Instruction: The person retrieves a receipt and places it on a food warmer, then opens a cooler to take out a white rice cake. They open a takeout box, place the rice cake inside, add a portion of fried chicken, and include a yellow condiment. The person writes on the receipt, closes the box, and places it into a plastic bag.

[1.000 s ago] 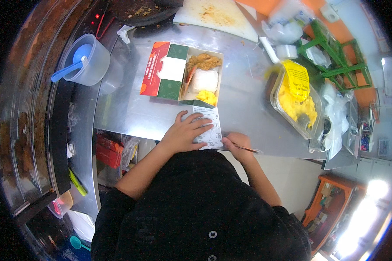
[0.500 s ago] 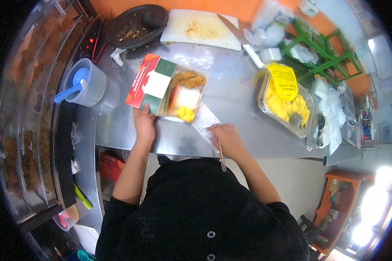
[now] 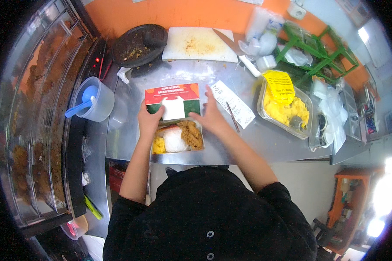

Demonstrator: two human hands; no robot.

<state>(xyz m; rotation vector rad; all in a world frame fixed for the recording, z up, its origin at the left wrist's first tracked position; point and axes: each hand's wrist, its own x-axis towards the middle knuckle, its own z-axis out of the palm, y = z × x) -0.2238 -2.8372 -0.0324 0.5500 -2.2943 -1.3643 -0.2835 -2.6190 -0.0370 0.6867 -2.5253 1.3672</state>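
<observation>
- Head view, table centre near: meal box (image 3: 173, 108), printed lid on the far side; lid's exact tilt can't be told, and it hides the box's far edge.
- Left hand (image 3: 150, 118): grasping the lid's left end, thumb on the front – other fingers mostly hidden behind.
- Right hand (image 3: 212, 117): fingers spread, nothing clenched; thumb by the lid's near right corner, contact can't be told.
- In the box: yellow food (image 3: 160, 145) left, white mound (image 3: 175, 141) middle, brown fried piece (image 3: 190, 135) right; far parts covered by lid.
- Right: paper slip (image 3: 224, 98), print too small, pen (image 3: 233, 116) across it.
- Far right: green rack (image 3: 332, 55), bagged contents hard to make out.
- Left: glass case (image 3: 35, 130), cut off by the dark rim, contents blurry.
</observation>
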